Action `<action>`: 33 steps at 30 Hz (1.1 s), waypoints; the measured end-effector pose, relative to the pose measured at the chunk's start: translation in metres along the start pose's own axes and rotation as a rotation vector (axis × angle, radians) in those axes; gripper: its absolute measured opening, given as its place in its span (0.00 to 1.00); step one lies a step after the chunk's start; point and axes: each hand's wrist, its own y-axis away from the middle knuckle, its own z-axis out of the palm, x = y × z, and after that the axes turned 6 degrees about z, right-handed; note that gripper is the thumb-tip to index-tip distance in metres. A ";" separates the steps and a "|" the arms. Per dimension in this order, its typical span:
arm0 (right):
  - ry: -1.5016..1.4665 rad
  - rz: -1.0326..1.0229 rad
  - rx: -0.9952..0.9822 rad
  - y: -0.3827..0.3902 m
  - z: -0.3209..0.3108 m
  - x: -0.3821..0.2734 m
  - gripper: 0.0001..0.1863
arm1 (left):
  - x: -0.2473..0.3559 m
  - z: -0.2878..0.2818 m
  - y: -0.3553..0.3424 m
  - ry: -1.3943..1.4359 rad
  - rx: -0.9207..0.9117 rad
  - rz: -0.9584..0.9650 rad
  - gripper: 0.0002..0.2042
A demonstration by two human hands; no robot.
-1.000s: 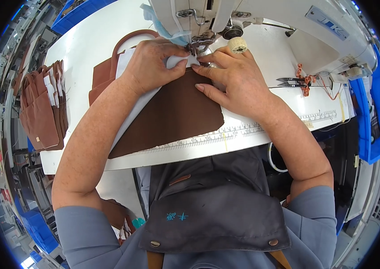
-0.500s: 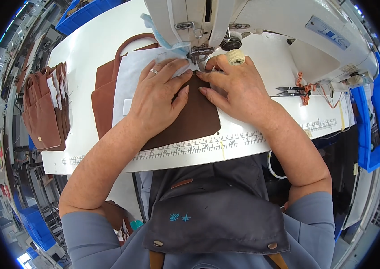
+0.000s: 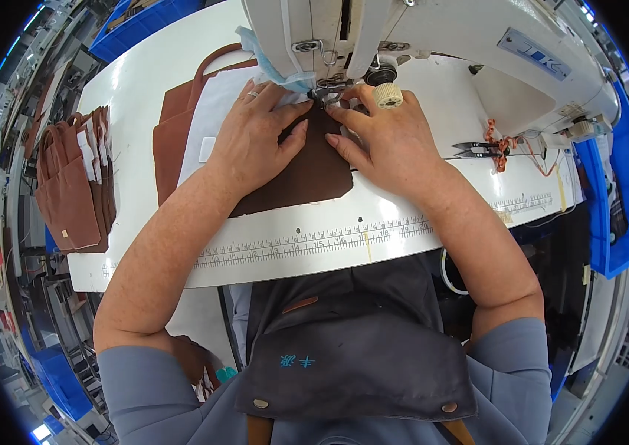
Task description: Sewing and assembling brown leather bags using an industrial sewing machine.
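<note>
The white surface (image 3: 132, 126) carried a sewing machine (image 3: 440, 22). A dark brown panel (image 3: 307, 170) lay with its far edge at the needle. The left hand (image 3: 255, 141) rested on it, loosely spread; the right hand (image 3: 392, 137), half-curled, touched it, any grip unclear. Snips (image 3: 477, 150) lay rightward.

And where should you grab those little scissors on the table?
Probably best by the right end of the little scissors, at the orange string, coming from the right. Their two thin points face left, slightly apart, so that side looks pokey.
</note>
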 end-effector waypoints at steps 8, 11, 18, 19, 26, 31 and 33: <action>0.003 0.013 0.020 0.001 -0.001 0.001 0.20 | -0.007 -0.001 -0.002 0.018 -0.039 -0.004 0.13; -0.030 0.019 0.029 0.001 -0.002 0.001 0.19 | -0.012 -0.003 -0.004 0.038 -0.074 -0.007 0.13; -0.050 -0.017 -0.001 0.002 -0.004 -0.001 0.15 | -0.073 -0.010 -0.025 -0.129 -0.135 0.174 0.12; -0.049 -0.024 -0.005 0.002 -0.004 -0.001 0.15 | -0.082 -0.006 -0.027 -0.149 -0.167 0.137 0.13; -0.064 -0.057 0.000 0.000 0.000 0.000 0.16 | -0.120 0.019 -0.039 -0.067 -0.454 -0.181 0.21; -0.050 -0.030 -0.039 0.002 -0.002 0.000 0.16 | -0.113 0.025 -0.044 -0.115 -0.397 -0.202 0.28; -0.045 -0.024 -0.048 0.003 -0.002 0.000 0.17 | -0.119 0.027 -0.046 -0.139 -0.413 -0.224 0.29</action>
